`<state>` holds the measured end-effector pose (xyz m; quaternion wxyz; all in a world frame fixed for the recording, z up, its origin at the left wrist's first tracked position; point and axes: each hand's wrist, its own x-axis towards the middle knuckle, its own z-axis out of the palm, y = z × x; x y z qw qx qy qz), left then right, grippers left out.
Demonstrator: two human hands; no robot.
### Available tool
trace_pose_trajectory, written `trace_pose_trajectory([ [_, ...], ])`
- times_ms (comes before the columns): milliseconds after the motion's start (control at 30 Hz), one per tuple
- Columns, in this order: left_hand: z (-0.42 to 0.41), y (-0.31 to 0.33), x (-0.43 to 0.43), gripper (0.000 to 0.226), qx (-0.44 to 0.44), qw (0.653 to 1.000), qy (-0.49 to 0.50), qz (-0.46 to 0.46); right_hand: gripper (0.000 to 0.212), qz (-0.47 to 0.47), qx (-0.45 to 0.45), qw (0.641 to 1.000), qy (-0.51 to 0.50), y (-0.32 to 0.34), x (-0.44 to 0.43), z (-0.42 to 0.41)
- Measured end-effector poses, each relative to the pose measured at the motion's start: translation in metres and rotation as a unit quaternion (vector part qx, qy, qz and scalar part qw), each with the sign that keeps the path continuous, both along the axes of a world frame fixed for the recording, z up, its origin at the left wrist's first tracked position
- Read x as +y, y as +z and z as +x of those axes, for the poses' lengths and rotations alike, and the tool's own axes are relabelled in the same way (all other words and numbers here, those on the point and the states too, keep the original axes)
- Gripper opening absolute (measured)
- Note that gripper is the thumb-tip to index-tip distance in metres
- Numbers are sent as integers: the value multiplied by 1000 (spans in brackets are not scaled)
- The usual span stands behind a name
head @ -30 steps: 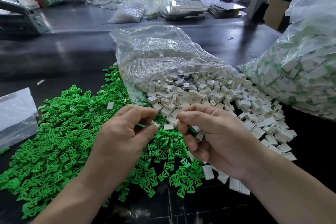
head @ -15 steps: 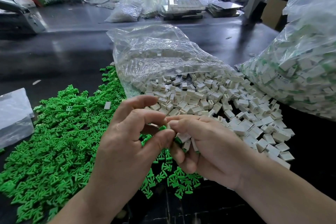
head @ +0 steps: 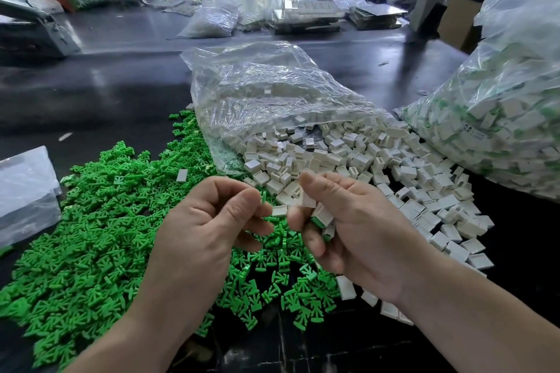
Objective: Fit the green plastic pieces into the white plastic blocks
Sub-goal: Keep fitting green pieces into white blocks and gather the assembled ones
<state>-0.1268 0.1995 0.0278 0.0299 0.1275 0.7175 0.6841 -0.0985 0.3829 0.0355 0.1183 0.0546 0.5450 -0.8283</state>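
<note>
A broad heap of small green plastic pieces covers the dark table at left and centre. Loose white plastic blocks spill from an open clear bag at centre right. My left hand hovers over the green heap, its thumb and fingers pinching a green piece beside a small white block. My right hand is just to its right, its curled fingers holding several white blocks, some with green showing. The two hands are a finger's width apart.
A large clear bag packed with white-and-green blocks fills the right side. A folded plastic bag lies at the left edge. Bags, trays and a machine stand along the far side of the dark table.
The hands, pressed together half a second ago, have drawn slightly apart. A white block now shows between them at my left fingertips.
</note>
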Motion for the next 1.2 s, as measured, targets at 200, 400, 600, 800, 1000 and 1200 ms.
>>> trace_pose_trajectory([
  [200, -5, 2, 0, 6, -162, 960, -67, 217, 18, 1, 12, 1000, 3, 2, 0, 0],
  [400, -6, 2, -1, 12, -145, 961, -73, 222, 15, -16, 28, 999, 9, 2, -2, 0],
  [600, -4, 0, -4, 20, -93, 972, -70, 205, 16, -34, 31, 998, 44, 4, -1, 1],
  [800, 4, 1, -2, 32, -15, 987, -88, 134, 14, 11, 41, 997, 68, 4, 1, 2],
  [1000, 5, 2, -2, 28, -9, 990, -80, 114, 16, 65, 59, 993, 81, 2, 1, 4],
  [1200, 5, 1, -3, 23, 33, 996, -57, 59, 17, 77, 68, 992, 76, 1, 1, 5],
])
